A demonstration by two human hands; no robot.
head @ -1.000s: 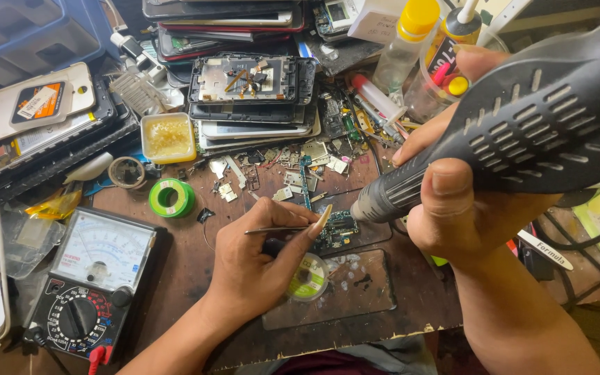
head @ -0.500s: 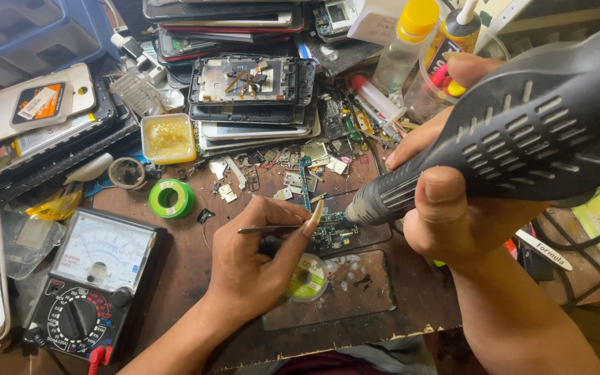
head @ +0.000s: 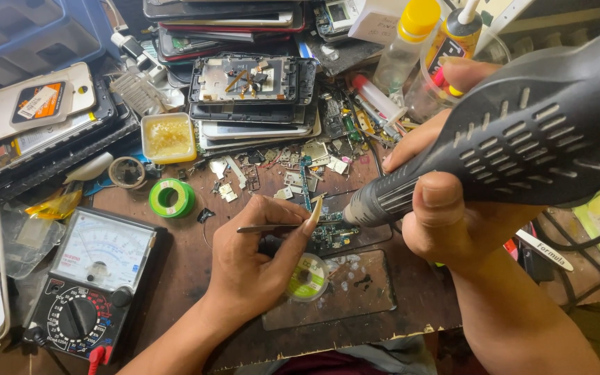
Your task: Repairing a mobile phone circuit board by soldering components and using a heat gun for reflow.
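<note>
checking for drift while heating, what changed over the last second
Very little. The hot air gun in the right hand eased slightly left and down, its nozzle staying aimed at the circuit board. The left hand kept its tweezers at the board. The multimeter and green tape roll did not move.

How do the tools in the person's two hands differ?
The left hand pinches thin metal tweezers, lying nearly level; the right hand grips a bulky dark hot air gun, slanting down. The tweezers are bare metal; the gun has vent slots. Both tips point at the small circuit board.
</note>
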